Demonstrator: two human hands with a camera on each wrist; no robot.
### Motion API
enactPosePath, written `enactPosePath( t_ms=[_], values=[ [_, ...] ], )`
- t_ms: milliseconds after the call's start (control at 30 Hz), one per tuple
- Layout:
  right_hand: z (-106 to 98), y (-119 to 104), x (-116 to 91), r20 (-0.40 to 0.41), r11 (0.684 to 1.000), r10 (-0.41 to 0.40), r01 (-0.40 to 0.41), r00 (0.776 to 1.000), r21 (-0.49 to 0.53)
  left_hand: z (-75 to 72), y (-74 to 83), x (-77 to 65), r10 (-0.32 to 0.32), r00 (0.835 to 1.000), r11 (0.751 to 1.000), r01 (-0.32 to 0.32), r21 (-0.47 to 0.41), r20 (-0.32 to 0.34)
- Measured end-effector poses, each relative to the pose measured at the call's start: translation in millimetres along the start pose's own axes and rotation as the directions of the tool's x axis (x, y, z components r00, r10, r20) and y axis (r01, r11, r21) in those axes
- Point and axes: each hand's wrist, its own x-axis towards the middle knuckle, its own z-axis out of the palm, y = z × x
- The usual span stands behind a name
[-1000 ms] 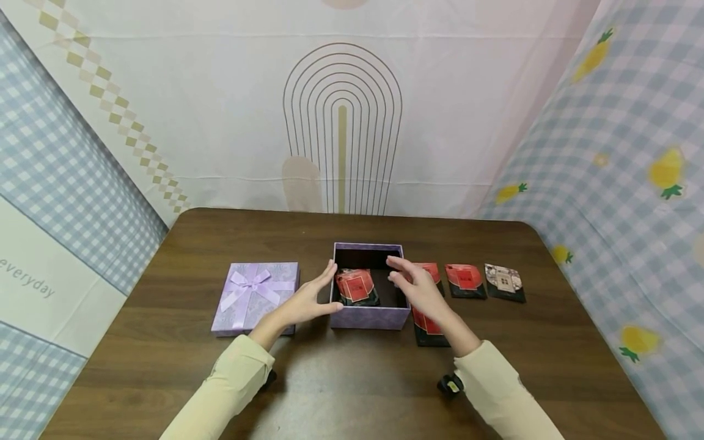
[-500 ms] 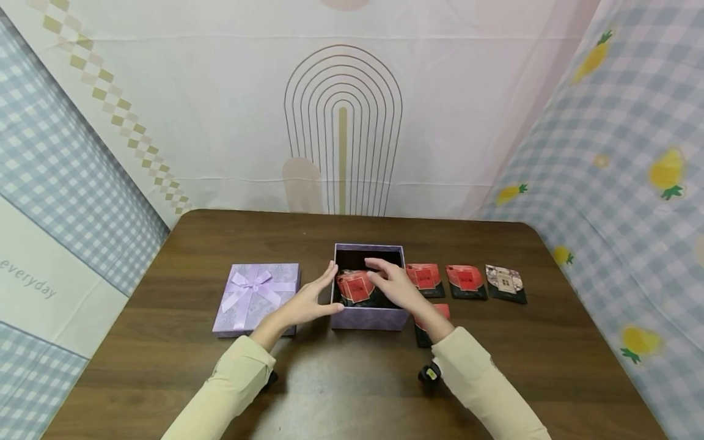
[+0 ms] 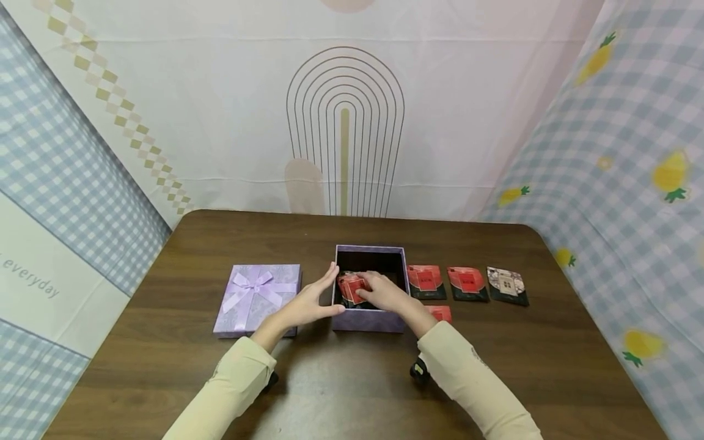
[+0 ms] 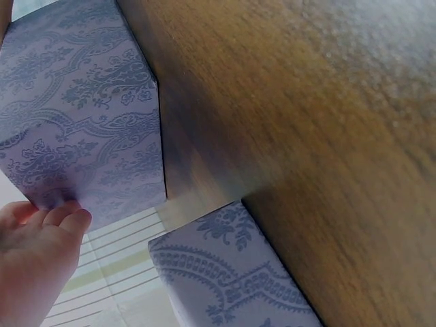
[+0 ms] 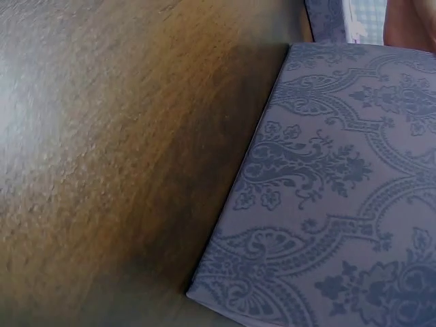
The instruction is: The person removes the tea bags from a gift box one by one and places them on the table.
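A lidless purple box (image 3: pixel 367 320) with a dark inside stands mid-table, with red-and-black packets (image 3: pixel 349 288) lying in its left part. My left hand (image 3: pixel 308 304) spans the box's left side, fingers stretched along it and thumb at the near left corner. In the left wrist view, the fingertips (image 4: pixel 75 221) touch the patterned box wall (image 4: pixel 82 129). My right hand (image 3: pixel 385 294) reaches over the near right rim into the box. Its thumb and fingers close at the right edge of the top packet, covering part of it. The right wrist view shows mostly the box's outer wall (image 5: pixel 340 184).
A purple lid (image 3: pixel 258 299) with a ribbon bow lies left of the box. Right of it, red-and-black packets (image 3: pixel 426 282) (image 3: pixel 467 283) and a pale floral one (image 3: pixel 506 285) lie in a row on the brown table (image 3: pixel 352 391). Another red packet (image 3: pixel 440 313) is partly behind my right forearm.
My right hand has moved left and down into the box, from above its right rim to the packets. My left hand has stayed at the box's left side.
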Motion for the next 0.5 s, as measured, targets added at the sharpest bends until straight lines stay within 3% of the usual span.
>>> enactPosePath(
  t_ms=[133, 300, 367, 500],
  values=[
    [0.5, 0.2, -1.0, 0.098, 0.998, 0.063, -0.065, 0.993, 0.023, 0.2, -0.7, 0.2, -0.003, 1.0, 1.0, 0.003, 0.001, -0.002],
    [-0.3, 0.5, -2.6, 0.255, 0.984, 0.143, -0.164, 0.956, 0.066, 0.6, -1.1, 0.2, -0.009, 1.0, 1.0, 0.009, 0.004, 0.01],
    [-0.5, 0.0, -2.9, 0.267, 0.983, 0.155, -0.175, 0.951, 0.055, 0.8, -1.6, -0.1, -0.015, 1.0, 1.0, 0.015, 0.004, 0.008],
    [-0.5, -0.7, -2.8, 0.23, 0.988, 0.135, -0.149, 0.964, 0.045, 0.6, -1.4, -0.4, -0.01, 1.0, 1.0, 0.01, 0.003, 0.0]
  ],
)
